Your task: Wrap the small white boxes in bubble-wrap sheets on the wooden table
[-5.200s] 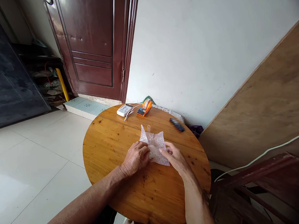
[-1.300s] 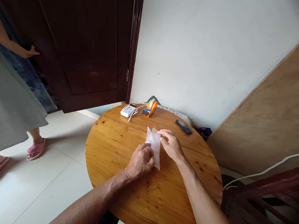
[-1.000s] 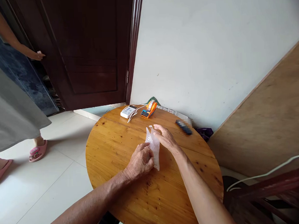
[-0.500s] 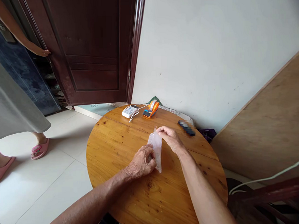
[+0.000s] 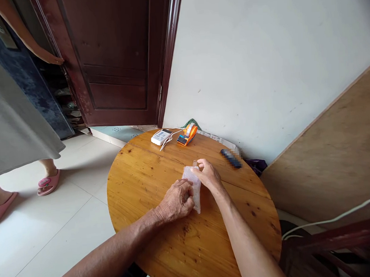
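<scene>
Bubble wrap on my counter.
My left hand curls over it, grip unclear; my right hand pinches its top.

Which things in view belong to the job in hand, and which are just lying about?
In the job:
bubble wrap, left hand on it
clear strip by the right hand
orange tape dispenser, probably
round table

Lying about, apparently:
white box
dark, pixelated object
purple item beyond the table
</scene>
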Action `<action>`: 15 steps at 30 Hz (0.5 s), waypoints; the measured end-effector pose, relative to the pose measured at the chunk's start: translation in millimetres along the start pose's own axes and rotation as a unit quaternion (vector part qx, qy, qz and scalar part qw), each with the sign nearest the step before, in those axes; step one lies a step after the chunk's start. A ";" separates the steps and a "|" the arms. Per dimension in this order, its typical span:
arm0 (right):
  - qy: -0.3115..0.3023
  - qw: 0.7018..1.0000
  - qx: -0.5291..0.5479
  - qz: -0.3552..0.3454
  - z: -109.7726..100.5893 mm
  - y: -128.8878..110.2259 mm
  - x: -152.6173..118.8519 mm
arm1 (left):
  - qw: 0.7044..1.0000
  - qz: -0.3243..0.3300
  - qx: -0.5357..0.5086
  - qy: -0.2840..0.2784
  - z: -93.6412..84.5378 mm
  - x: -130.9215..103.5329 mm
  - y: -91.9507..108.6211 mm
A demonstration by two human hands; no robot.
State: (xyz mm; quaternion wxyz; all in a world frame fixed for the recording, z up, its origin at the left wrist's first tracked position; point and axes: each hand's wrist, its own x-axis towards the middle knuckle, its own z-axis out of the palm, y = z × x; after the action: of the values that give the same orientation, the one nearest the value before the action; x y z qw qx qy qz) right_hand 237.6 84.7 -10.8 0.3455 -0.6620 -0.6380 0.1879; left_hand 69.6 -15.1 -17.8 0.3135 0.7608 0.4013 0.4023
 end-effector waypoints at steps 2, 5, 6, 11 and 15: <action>-0.011 1.000 0.016 0.018 0.0 3.1 -0.2 | 1.000 0.002 -0.002 0.004 -0.4 -0.1 0.8; -0.028 0.997 0.069 0.024 4.6 3.8 -2.1 | 1.000 0.005 -0.001 0.005 -0.7 -0.6 0.8; -0.035 0.995 0.094 0.022 5.9 2.6 -3.3 | 1.000 0.003 0.000 0.004 -0.5 -0.8 0.2; -0.090 0.974 0.207 0.008 -3.3 -12.0 -12.2 | 1.000 0.000 0.000 0.008 2.3 -1.0 -3.9; -0.119 0.959 0.258 -0.001 -21.2 -26.8 -25.7 | 1.000 0.015 0.021 0.013 1.6 -2.4 -1.9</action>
State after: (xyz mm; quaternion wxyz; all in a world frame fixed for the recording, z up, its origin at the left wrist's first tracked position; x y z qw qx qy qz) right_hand 230.0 53.6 17.6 0.4266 -0.5227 -0.6049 0.4229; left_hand 69.4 -16.5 -21.0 0.2862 0.7677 0.4023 0.4085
